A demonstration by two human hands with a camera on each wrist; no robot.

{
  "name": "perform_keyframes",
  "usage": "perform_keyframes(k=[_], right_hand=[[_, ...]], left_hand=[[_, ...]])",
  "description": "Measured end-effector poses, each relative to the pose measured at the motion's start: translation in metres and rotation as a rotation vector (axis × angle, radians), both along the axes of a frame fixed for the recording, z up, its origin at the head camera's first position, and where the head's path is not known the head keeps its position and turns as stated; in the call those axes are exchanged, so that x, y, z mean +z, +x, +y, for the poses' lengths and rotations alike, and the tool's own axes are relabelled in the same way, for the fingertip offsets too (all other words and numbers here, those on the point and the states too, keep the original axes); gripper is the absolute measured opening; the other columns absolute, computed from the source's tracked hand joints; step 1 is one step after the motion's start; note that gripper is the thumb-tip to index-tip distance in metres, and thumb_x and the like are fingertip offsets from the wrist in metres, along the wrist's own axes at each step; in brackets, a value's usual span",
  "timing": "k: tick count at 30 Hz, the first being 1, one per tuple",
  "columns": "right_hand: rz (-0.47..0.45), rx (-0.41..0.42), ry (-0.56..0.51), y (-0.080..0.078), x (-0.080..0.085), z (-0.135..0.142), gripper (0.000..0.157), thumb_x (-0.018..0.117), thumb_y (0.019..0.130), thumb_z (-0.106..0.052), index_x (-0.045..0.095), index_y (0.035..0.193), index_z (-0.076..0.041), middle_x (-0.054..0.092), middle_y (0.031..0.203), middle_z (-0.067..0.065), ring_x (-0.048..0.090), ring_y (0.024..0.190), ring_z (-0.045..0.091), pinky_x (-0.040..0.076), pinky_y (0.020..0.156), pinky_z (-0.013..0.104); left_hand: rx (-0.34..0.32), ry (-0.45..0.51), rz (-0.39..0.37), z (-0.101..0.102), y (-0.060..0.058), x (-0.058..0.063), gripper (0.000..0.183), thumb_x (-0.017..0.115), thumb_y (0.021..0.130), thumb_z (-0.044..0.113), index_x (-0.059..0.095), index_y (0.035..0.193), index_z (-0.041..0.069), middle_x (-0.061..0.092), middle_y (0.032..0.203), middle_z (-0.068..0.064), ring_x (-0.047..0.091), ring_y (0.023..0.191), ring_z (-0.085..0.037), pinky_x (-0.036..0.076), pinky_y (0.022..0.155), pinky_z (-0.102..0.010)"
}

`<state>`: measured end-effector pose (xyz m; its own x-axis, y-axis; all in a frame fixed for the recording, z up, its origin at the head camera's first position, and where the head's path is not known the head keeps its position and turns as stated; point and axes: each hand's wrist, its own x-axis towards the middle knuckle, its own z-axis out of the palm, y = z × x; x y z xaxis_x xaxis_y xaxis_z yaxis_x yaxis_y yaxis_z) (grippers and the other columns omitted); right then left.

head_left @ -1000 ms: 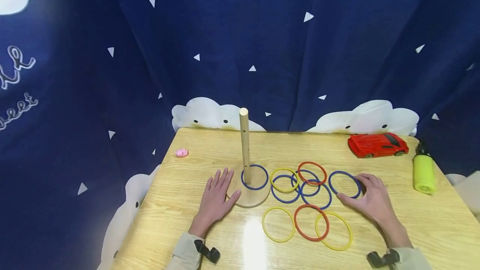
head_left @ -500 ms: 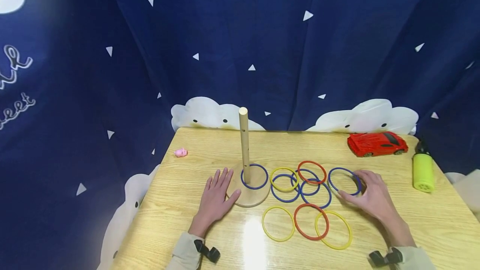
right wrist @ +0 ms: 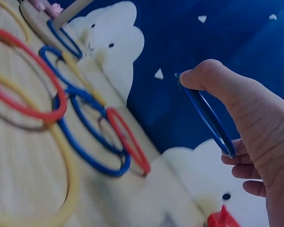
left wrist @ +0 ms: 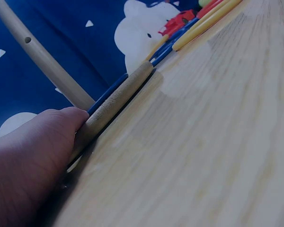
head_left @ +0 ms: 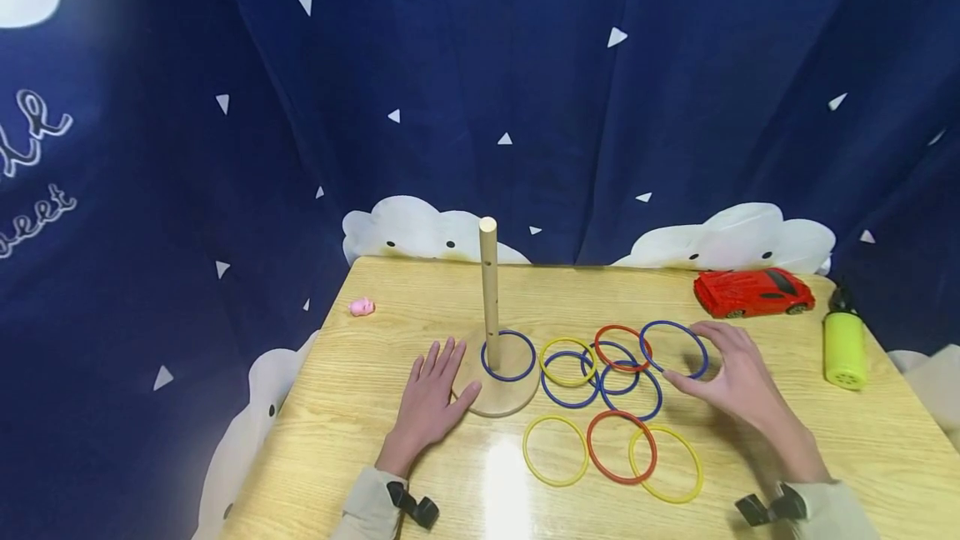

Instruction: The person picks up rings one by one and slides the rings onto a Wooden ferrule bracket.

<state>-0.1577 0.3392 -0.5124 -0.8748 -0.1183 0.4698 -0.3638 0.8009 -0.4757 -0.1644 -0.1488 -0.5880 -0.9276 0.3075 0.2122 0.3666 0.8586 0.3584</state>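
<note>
A blue ring point(head_left: 672, 323) is held up off the table by my right hand point(head_left: 738, 373), pinched between thumb and fingers; the right wrist view shows the same ring point(right wrist: 206, 116) clear of the others. My left hand point(head_left: 431, 402) lies with straight fingers at the left edge of a round wooden base point(head_left: 498, 398), its thumb on the rim. From the base rises an upright wooden peg point(head_left: 490, 290). Around the peg lies another blue ring point(head_left: 534, 352). Between the hands, several rings rest on the table, such as a yellow ring point(head_left: 557, 485) and a red ring point(head_left: 622, 480).
A red toy car point(head_left: 753, 292) stands at the back right, with a yellow-green bottle point(head_left: 845, 350) beside it. At the back left sits a small pink toy point(head_left: 362, 307). A dark blue curtain point(head_left: 570, 107) hangs behind the wooden table point(head_left: 420, 290).
My right hand has lifted the blue ring off the table and carried it slightly left and up. The left hand has stayed in place at the base.
</note>
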Motion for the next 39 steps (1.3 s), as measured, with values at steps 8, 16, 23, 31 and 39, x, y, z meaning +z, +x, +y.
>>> perform_keyframes(k=[8, 16, 23, 31, 39], right_hand=[[0.026, 0.095, -0.005, -0.008, 0.034, -0.022, 0.080, 0.099, 0.062, -0.032, 0.065, 0.127, 0.000, 0.062, 0.128, 0.023, 0.049, 0.122, 0.044, 0.035, 0.100, 0.070], [0.044, 0.169, -0.021, -0.024, 0.058, -0.045, 0.079, 0.100, 0.061, -0.028, 0.066, 0.128, -0.003, 0.063, 0.130, 0.016, 0.050, 0.123, 0.038, 0.037, 0.098, 0.060], [0.102, 0.243, -0.010, -0.039, 0.083, -0.064, 0.078, 0.098, 0.061, -0.029, 0.068, 0.128, -0.005, 0.063, 0.131, 0.014, 0.050, 0.122, 0.035, 0.037, 0.097, 0.056], [0.178, 0.329, -0.014, -0.055, 0.116, -0.085, 0.081, 0.097, 0.059, -0.027, 0.067, 0.128, 0.000, 0.063, 0.132, 0.017, 0.050, 0.123, 0.036, 0.036, 0.101, 0.051], [0.224, 0.396, -0.023, -0.064, 0.147, -0.106, 0.080, 0.096, 0.059, -0.030, 0.067, 0.128, 0.000, 0.064, 0.132, 0.014, 0.052, 0.121, 0.032, 0.038, 0.100, 0.050]], left_hand=[[-0.002, 0.005, -0.010, 0.001, 0.000, 0.002, 0.079, 0.042, 0.105, 0.064, 0.026, 0.168, 0.019, 0.028, 0.172, -0.009, 0.018, 0.160, -0.035, 0.015, 0.127, -0.058], [-0.002, 0.008, -0.014, 0.001, 0.002, 0.001, 0.078, 0.041, 0.105, 0.064, 0.027, 0.167, 0.019, 0.027, 0.172, -0.008, 0.018, 0.160, -0.035, 0.015, 0.127, -0.058], [0.003, 0.009, -0.030, 0.001, 0.000, 0.002, 0.079, 0.040, 0.105, 0.064, 0.024, 0.168, 0.020, 0.024, 0.173, -0.007, 0.016, 0.161, -0.033, 0.012, 0.128, -0.056], [-0.002, 0.006, -0.014, 0.001, -0.001, 0.004, 0.078, 0.041, 0.105, 0.063, 0.027, 0.167, 0.017, 0.026, 0.172, -0.008, 0.018, 0.160, -0.034, 0.014, 0.128, -0.057], [-0.002, 0.004, -0.010, 0.001, 0.001, 0.005, 0.078, 0.042, 0.105, 0.063, 0.028, 0.167, 0.017, 0.027, 0.172, -0.008, 0.019, 0.160, -0.035, 0.015, 0.127, -0.057]])
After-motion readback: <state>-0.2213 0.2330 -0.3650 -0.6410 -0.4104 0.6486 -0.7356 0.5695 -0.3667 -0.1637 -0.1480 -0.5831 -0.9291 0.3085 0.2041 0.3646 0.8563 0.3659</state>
